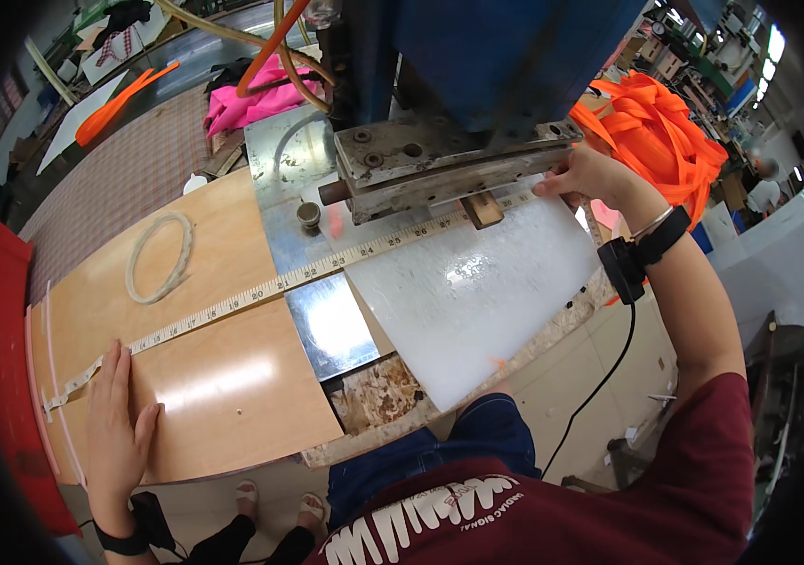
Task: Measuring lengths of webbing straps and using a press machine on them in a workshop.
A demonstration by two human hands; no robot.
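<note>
A cream tape measure [313,270] stretches across the work table from the lower left to the upper right. My left hand [118,424] lies flat at its left stretch, fingers extended and touching the tape on the wooden board [233,377]. At the other end my right hand [600,179] pinches the tape between thumb and fingers, beside the metal bar [449,169] of a blue press [506,66]. Under that part of the tape is a whitish translucent sheet [477,311]. A small wood-and-metal block [483,210] sits against the tape below the bar.
A coiled pale cord [159,256] rests on the board. Near the press stands a small metal cylinder [309,217]. Orange strapping [661,141] is heaped at the far right, pink fabric [256,104] behind. A red panel [7,377] borders the left; someone's sandalled feet [247,499] show below.
</note>
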